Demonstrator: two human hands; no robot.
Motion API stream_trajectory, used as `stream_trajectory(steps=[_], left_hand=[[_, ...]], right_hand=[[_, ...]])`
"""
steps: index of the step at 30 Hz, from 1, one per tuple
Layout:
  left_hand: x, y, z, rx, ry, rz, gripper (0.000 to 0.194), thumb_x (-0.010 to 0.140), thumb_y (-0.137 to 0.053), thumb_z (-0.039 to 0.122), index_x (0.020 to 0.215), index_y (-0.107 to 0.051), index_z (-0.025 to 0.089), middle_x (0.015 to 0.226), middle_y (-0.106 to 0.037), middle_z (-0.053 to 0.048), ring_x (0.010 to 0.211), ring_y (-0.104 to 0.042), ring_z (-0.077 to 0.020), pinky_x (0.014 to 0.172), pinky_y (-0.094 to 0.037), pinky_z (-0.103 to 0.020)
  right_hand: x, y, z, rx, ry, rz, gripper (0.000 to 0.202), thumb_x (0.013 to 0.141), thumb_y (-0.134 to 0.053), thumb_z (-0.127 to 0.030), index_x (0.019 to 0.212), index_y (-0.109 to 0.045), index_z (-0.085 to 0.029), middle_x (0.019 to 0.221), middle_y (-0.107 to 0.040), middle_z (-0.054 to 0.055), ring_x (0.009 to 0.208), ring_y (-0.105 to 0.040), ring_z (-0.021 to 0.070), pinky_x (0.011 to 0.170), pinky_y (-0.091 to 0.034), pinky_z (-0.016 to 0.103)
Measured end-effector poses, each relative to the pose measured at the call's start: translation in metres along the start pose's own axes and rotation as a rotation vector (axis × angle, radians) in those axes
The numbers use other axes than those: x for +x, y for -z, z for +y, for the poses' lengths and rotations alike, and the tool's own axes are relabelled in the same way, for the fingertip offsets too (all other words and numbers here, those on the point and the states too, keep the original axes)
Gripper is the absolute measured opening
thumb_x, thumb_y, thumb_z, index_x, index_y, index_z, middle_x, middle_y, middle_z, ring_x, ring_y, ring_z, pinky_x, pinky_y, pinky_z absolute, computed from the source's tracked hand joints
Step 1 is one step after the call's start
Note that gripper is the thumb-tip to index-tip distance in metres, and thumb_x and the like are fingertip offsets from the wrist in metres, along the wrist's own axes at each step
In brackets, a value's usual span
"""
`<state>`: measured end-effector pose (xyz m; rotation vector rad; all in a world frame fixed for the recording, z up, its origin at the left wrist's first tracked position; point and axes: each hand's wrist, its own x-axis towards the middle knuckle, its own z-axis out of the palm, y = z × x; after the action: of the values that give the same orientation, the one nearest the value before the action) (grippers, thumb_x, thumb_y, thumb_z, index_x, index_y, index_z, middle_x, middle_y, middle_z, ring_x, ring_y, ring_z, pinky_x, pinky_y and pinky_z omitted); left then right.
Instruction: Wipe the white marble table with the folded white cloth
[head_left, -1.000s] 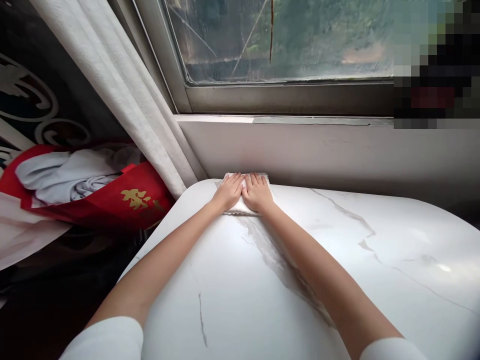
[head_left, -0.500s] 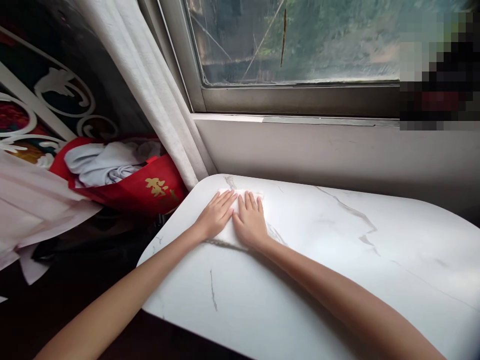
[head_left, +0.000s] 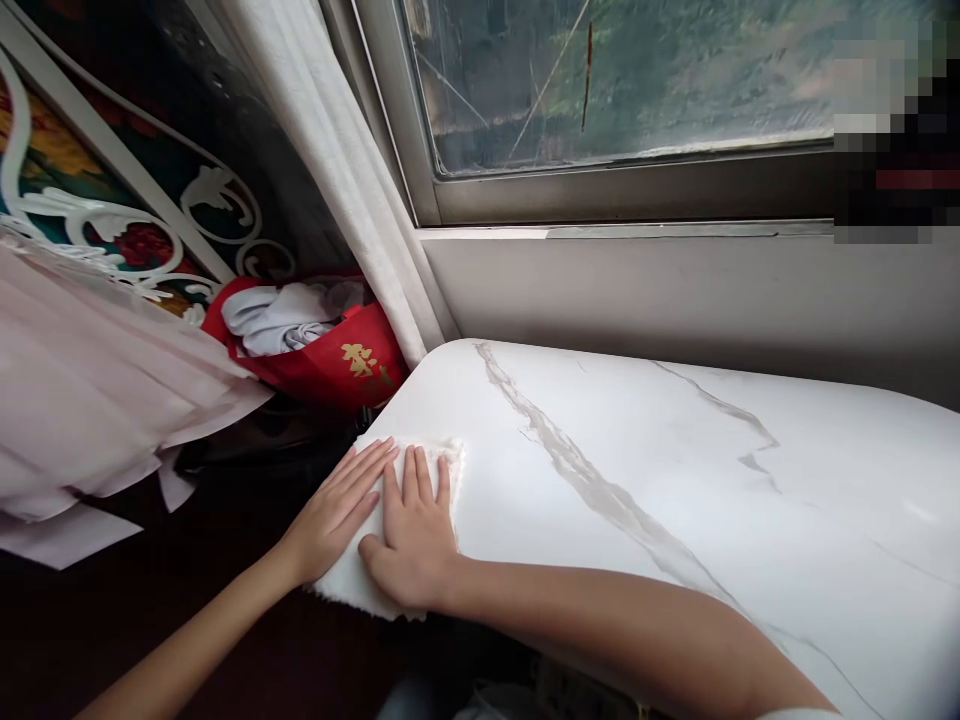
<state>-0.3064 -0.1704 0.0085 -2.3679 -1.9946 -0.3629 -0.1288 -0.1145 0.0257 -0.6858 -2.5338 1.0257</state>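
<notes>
A white cloth (head_left: 352,588) lies spread at the near left edge of the white marble-patterned table (head_left: 517,480), its lower part reaching past the rim. My left hand (head_left: 337,510) rests flat on the cloth's left side with fingers stretched out. Beside it, my right hand (head_left: 416,535) presses flat on the cloth, fingers a little apart and thumb out to the left. Both palms hide the middle of the cloth. A fuzzy edge of it shows to the right of my right fingers.
Left of the table sits a red bag (head_left: 330,370) stuffed with pale grey fabric (head_left: 281,315). Pink cloth (head_left: 112,380) drapes beside a white scrolled metal frame (head_left: 217,190). A curtain (head_left: 330,150) hangs by the window (head_left: 637,90) behind the table.
Both hands and the cloth have slid from the table's far left corner toward me and leftward to the near edge. The view has shifted, and the grey vein shows more fully.
</notes>
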Motion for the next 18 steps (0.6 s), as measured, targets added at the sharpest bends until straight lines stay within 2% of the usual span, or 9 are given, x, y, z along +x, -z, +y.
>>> stream_trajectory(steps=[4, 8, 11, 14, 18], left_hand=[[0.018, -0.001, -0.015, -0.014, -0.002, -0.041, 0.049, 0.098, -0.023, 0.032, 0.146, -0.025, 0.022, 0.149, -0.032, -0.004, 0.137, -0.027, -0.0207, 0.113, -0.021, -0.045], [0.057, -0.01, -0.034, -0.024, -0.008, -0.032, 0.051, 0.097, -0.021, 0.034, 0.144, -0.03, 0.018, 0.149, -0.032, -0.007, 0.137, -0.027, -0.0198, 0.113, -0.019, -0.044], [0.102, -0.023, -0.05, -0.029, 0.009, -0.015, 0.052, 0.096, -0.02, 0.034, 0.142, -0.034, 0.016, 0.148, -0.034, -0.008, 0.137, -0.028, -0.0185, 0.114, -0.017, -0.044], [0.157, -0.036, -0.061, -0.032, 0.033, 0.007, 0.051, 0.094, -0.024, 0.033, 0.14, -0.038, 0.015, 0.147, -0.035, -0.008, 0.137, -0.028, -0.0179, 0.114, -0.017, -0.042], [0.226, -0.048, -0.068, -0.039, 0.036, 0.003, 0.051, 0.091, -0.028, 0.029, 0.137, -0.04, 0.012, 0.146, -0.037, -0.009, 0.137, -0.028, -0.0167, 0.114, -0.015, -0.039]], right_hand=[[0.019, 0.004, 0.005, 0.019, -0.069, -0.01, 0.068, 0.091, -0.037, -0.034, 0.145, -0.016, 0.002, 0.153, -0.008, 0.02, 0.141, 0.003, 0.0269, 0.114, 0.0, 0.05], [0.052, 0.015, 0.024, -0.017, -0.158, 0.076, 0.061, 0.094, -0.026, -0.032, 0.144, -0.021, 0.002, 0.152, -0.016, 0.019, 0.142, -0.006, 0.0244, 0.115, -0.002, 0.046], [0.083, 0.027, 0.051, -0.146, -0.175, 0.179, 0.058, 0.094, -0.024, -0.029, 0.143, -0.026, 0.001, 0.151, -0.023, 0.018, 0.141, -0.013, 0.023, 0.115, -0.004, 0.044], [0.114, 0.045, 0.086, -0.321, -0.166, 0.26, 0.055, 0.094, -0.024, -0.025, 0.143, -0.029, -0.001, 0.15, -0.026, 0.017, 0.141, -0.017, 0.0232, 0.114, -0.005, 0.043], [0.149, 0.074, 0.129, -0.447, -0.217, 0.273, 0.055, 0.094, -0.025, -0.027, 0.143, -0.029, -0.002, 0.151, -0.026, 0.017, 0.14, -0.018, 0.0234, 0.113, -0.007, 0.042]])
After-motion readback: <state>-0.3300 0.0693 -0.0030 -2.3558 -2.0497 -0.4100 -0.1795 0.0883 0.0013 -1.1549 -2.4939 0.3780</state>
